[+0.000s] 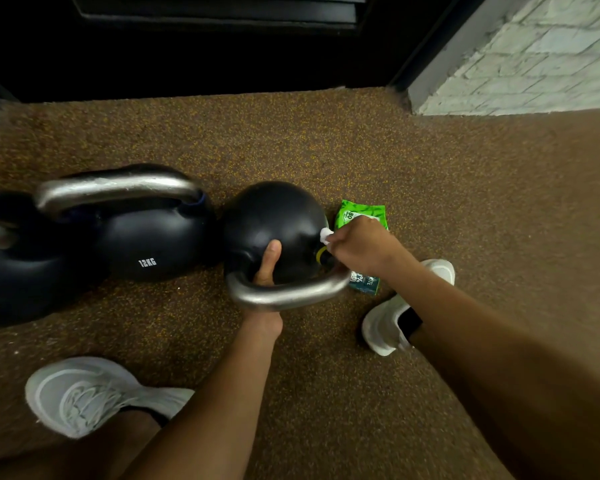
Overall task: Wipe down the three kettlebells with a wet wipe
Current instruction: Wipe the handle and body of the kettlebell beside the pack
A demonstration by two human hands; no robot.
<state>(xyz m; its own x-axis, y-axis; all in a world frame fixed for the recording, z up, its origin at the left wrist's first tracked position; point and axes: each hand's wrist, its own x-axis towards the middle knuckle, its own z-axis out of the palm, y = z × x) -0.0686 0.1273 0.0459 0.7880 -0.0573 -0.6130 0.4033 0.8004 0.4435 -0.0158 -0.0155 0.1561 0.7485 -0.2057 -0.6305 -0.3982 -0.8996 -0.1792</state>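
Note:
Three black kettlebells with steel handles stand on the speckled brown floor. The smallest kettlebell (274,220) is tipped toward me, and my left hand (267,268) grips its handle with the thumb on the ball. My right hand (361,247) presses a white wet wipe (326,235) against that kettlebell's right side. The middle kettlebell (146,237), marked 12KG, sits just to the left, touching it. A third kettlebell (11,271) is cut off by the left edge.
A green pack of wet wipes (359,211) lies on the floor right of the small kettlebell, partly under my right hand. My white shoes (90,393) (388,323) flank my arms. A dark cabinet (205,46) and a white brick wall (534,57) close the far side.

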